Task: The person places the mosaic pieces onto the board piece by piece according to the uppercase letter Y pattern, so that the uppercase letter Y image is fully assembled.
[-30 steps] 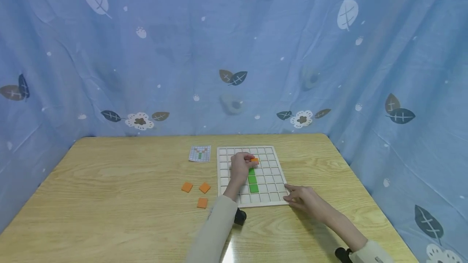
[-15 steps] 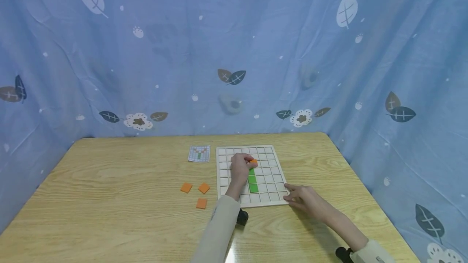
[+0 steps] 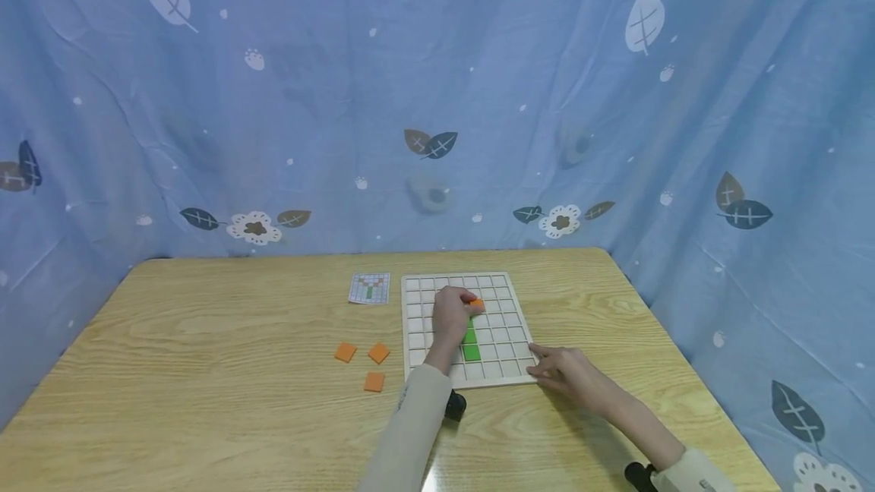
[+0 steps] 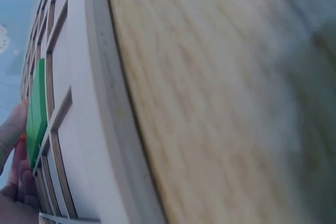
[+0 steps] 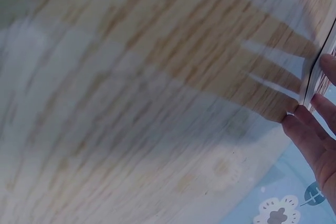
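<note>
My left hand (image 3: 451, 317) reaches over the white grid board (image 3: 502, 370) and pinches an orange square tile (image 3: 478, 305) between thumb and fingertips. That tile sits just beyond a column of green tiles (image 3: 472, 345) lying in the grid; the hand partly covers the column. In the left wrist view, the fingers (image 4: 9, 132) are close behind a green tile (image 4: 37, 114), with only a sliver of orange showing. My right hand (image 3: 567, 374) rests at the board's near right corner, its fairly straight fingers (image 5: 304, 135) touching the frame in the right wrist view.
Left of the board, 3 loose orange tiles (image 3: 374, 382) lie on the wooden table (image 3: 225, 370). A small printed card (image 3: 370, 288) with a coloured grid pattern lies behind them. A blue patterned curtain (image 3: 328, 97) hangs behind the table and along its sides.
The head view has shifted slightly. My left hand stays over the same part of the board with the orange tile, moving only slightly; the right hand keeps its place at the corner.
</note>
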The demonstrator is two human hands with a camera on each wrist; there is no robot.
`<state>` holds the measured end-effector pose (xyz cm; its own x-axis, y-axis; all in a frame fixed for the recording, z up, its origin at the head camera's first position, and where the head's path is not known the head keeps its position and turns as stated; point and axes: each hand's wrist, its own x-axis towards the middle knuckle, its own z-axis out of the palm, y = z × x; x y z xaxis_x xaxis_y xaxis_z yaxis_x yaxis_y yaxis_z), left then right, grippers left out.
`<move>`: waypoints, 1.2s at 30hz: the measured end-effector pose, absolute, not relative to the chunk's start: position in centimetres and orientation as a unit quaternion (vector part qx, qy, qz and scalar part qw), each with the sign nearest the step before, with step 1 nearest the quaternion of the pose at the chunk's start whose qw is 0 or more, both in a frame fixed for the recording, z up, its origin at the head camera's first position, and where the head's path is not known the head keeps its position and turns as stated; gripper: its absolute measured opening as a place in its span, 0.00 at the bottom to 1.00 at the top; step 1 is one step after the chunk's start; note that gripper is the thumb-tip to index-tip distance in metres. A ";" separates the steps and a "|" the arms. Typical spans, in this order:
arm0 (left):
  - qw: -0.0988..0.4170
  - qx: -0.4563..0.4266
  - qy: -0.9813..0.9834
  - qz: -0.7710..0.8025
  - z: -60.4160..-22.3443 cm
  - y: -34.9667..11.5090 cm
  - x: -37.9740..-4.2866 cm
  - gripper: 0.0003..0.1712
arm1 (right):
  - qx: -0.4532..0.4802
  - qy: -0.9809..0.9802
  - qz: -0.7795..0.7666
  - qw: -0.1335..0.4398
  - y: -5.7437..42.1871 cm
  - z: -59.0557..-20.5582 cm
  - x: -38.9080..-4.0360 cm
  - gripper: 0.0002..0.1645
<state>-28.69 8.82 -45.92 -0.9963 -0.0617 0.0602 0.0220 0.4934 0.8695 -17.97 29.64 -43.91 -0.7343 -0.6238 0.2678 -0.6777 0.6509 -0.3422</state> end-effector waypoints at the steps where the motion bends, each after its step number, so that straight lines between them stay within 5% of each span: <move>1: 0.039 0.014 -0.865 -0.500 -45.9 8.8 -28.7 0.07 | 0.360 -0.906 0.215 0.062 29.6 -43.9 -18.0 0.09; 12: 0.037 0.001 -0.873 -0.487 -45.5 8.6 -28.6 0.10 | 0.356 -0.905 0.226 0.052 29.3 -43.8 -18.1 0.08; 25: 0.041 -0.143 -0.807 -0.572 -43.7 4.5 -28.0 0.09 | 0.346 -0.912 0.216 0.041 29.3 -43.8 -18.1 0.08; 36: -0.037 -0.167 -0.773 -0.611 -41.2 -3.5 -27.0 0.13 | 0.341 -0.913 0.223 0.029 29.3 -43.5 -17.9 0.06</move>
